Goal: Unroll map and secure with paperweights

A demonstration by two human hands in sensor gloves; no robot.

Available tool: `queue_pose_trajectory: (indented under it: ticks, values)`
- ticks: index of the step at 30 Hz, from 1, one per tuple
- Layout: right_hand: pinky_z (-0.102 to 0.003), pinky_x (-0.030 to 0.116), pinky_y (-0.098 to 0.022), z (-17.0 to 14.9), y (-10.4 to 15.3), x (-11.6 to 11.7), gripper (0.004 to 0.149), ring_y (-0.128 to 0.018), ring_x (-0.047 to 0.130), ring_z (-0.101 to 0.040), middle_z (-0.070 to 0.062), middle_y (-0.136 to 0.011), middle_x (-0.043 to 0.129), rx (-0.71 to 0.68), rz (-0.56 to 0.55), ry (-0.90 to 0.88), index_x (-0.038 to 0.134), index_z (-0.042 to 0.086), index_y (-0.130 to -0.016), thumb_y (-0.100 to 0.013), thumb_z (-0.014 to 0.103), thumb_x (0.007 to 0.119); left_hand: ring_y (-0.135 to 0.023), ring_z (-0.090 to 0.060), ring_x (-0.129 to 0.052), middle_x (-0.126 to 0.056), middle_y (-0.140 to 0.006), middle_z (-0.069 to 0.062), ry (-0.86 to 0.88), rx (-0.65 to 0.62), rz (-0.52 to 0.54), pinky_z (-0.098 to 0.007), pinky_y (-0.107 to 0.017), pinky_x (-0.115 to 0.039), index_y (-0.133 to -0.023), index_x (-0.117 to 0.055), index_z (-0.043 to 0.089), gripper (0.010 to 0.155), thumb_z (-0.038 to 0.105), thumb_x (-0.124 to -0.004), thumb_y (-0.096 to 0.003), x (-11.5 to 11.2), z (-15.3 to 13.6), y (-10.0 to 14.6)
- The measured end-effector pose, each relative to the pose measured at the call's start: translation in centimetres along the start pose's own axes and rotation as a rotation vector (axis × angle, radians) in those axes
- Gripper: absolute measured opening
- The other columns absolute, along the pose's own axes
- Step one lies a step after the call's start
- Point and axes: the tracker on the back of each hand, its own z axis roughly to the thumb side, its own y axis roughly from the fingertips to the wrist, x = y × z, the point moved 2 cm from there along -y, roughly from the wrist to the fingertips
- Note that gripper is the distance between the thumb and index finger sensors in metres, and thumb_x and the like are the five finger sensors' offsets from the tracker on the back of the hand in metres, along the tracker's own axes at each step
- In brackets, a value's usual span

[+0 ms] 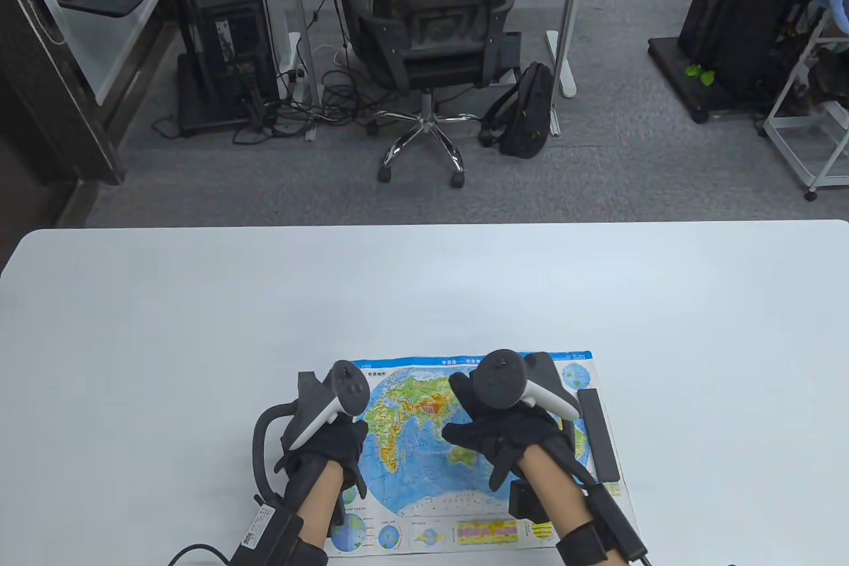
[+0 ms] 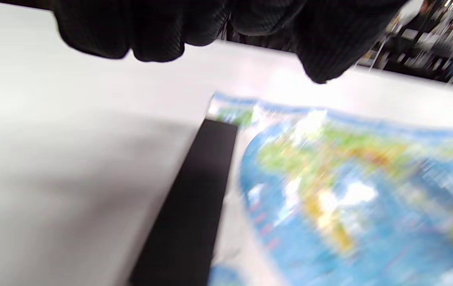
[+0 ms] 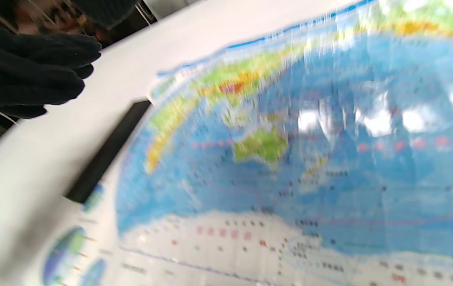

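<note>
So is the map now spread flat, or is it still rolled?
Spread flat. The map lies open on the table, with a black paperweight along its right edge and another along its left edge.

World map (image 1: 424,453): colourful printed sheet, blue oceans, green/yellow land, small inset diagrams along near edge. Lies unrolled, flat on white tabletop (image 1: 199,340), near its front edge, centre-right. Black bar paperweight (image 1: 598,434): long, slim, rectangular, lies lengthwise along map's right edge, approx parallel to it. 2nd black bar paperweight (image 2: 194,206): same shape, lies along map's left edge, overlapping margin; mostly hidden in table view. Wrist views blurred, so exact overlap w/ map unclear.
</note>
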Motion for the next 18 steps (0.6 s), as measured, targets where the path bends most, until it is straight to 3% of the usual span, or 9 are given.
queue_pose_trajectory:
  ticks: [4,7,9,15,18]
  values:
    - [-0.079,0.031,-0.053,1.0,3.9,-3.0,0.072,-0.088,0.023,-0.065,-0.031,-0.108,0.017,-0.153,-0.128,-0.101,0.024,0.015,-0.105,-0.056,0.042,0.069,-0.100,-0.042,-0.053,-0.038,-0.114,-0.018,0.198,-0.209,0.111,-0.063,-0.067,-0.048,-0.110,-0.034,0.023,0.071,0.047,-0.069,-0.0529,3.8,2.3,3.0]
    - [-0.079,0.033,-0.053,1.3,6.9,-4.0,0.073,-0.089,0.025,-0.065,-0.031,-0.108,0.017,-0.277,-0.207,-0.161,0.023,0.014,-0.106,-0.057,0.044,0.068,-0.101,-0.043,-0.051,-0.038,-0.115,-0.018,0.447,-0.426,0.193,-0.064,-0.068,-0.045,-0.111,-0.034,0.023,0.071,0.047,-0.069,-0.0539,4.4,3.3,5.6]
    - [-0.079,0.032,-0.053,1.1,8.4,-4.1,0.073,-0.089,0.025,-0.066,-0.032,-0.108,0.017,-0.339,-0.257,-0.215,0.024,0.014,-0.106,-0.057,0.044,0.068,-0.101,-0.043,-0.051,-0.038,-0.115,-0.018,0.551,-0.527,0.244,-0.064,-0.068,-0.045,-0.111,-0.034,0.023,0.072,0.047,-0.070,-0.0542,3.9,3.6,6.8]
    - [-0.080,0.032,-0.053,-0.2,11.6,-2.6,0.073,-0.088,0.022,-0.067,-0.033,-0.107,0.013,-0.450,-0.313,-0.275,0.022,0.017,-0.106,-0.058,0.046,0.068,-0.103,-0.041,-0.050,-0.037,-0.115,-0.016,0.644,-0.786,0.341,-0.061,-0.069,-0.046,-0.111,-0.030,0.024,0.075,0.050,-0.071,-0.0537,0.7,4.9,9.1]
    - [-0.080,0.032,-0.053,-1.1,12.5,-1.9,0.074,-0.088,0.021,-0.067,-0.033,-0.108,0.011,-0.460,-0.375,-0.263,0.020,0.017,-0.107,-0.058,0.048,0.068,-0.103,-0.040,-0.050,-0.036,-0.116,-0.016,0.723,-0.841,0.361,-0.061,-0.070,-0.047,-0.111,-0.028,0.024,0.077,0.050,-0.072,-0.0531,-0.6,5.1,9.3]
